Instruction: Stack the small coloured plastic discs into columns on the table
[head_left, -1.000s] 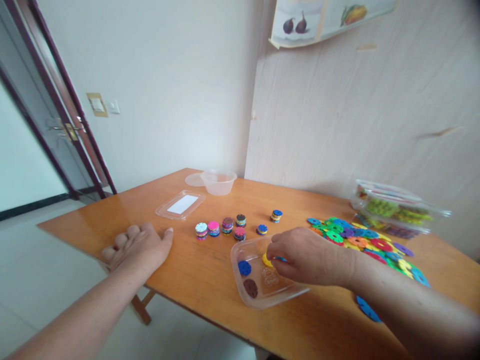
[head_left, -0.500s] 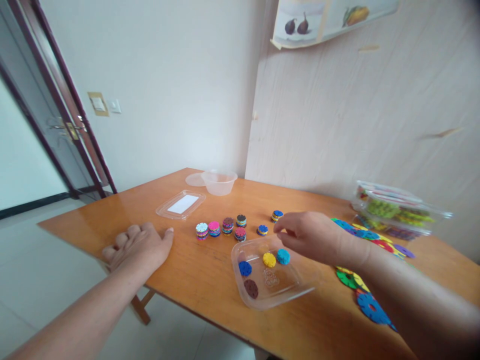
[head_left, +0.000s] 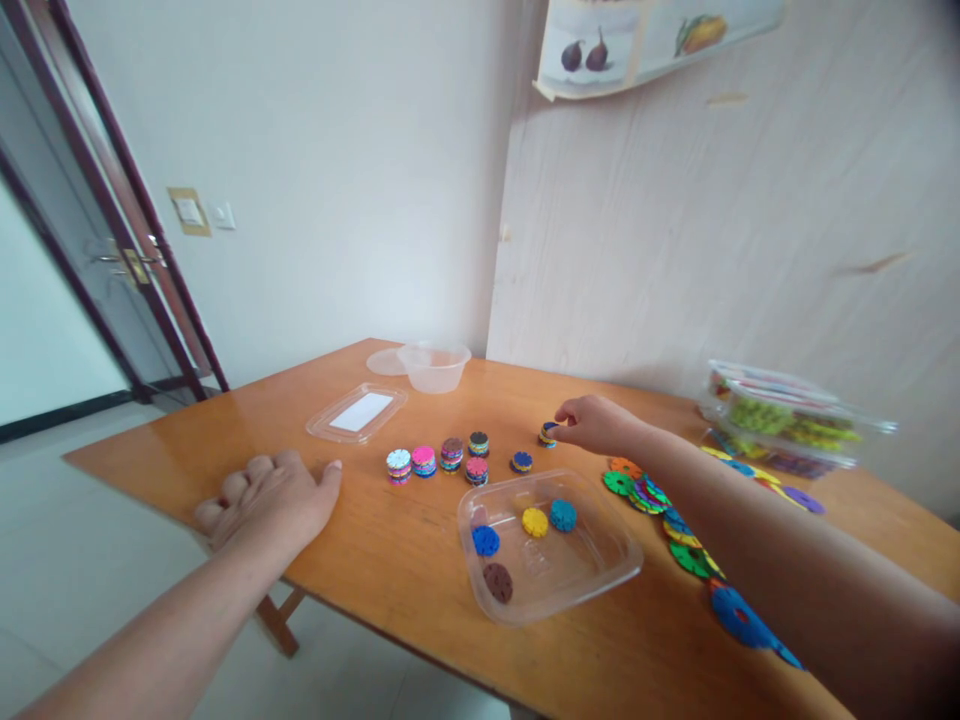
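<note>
My right hand [head_left: 596, 424] reaches over the table, thumb and fingertips closed around a small stack of notched plastic discs [head_left: 547, 436]; the fingers partly cover it. Nearer me lies a short blue-topped stack [head_left: 522, 461]. Further left stand several taller stacks, among them a white-topped one [head_left: 399, 462], a pink-topped one [head_left: 424, 459] and a black-topped one [head_left: 478, 441]. A clear plastic tray [head_left: 551, 600] holds a yellow disc [head_left: 535, 522], a teal disc [head_left: 562, 515], a blue disc [head_left: 486, 541] and a brown disc [head_left: 498, 582]. My left hand [head_left: 277, 500] rests empty on the table's left side, thumb apart, fingers loosely bent.
A clear lid [head_left: 319, 424] with a white label lies beyond my left hand. Behind it stand a translucent bowl [head_left: 435, 372] and its round lid [head_left: 381, 362]. Linked colourful discs [head_left: 686, 560] spread under my right forearm. Clear boxes [head_left: 780, 410] of coloured pieces sit at the back right.
My right hand has moved away from above the tray's far edge to the farther small stack, and its fingers now touch that stack. My left hand has stayed in place.
</note>
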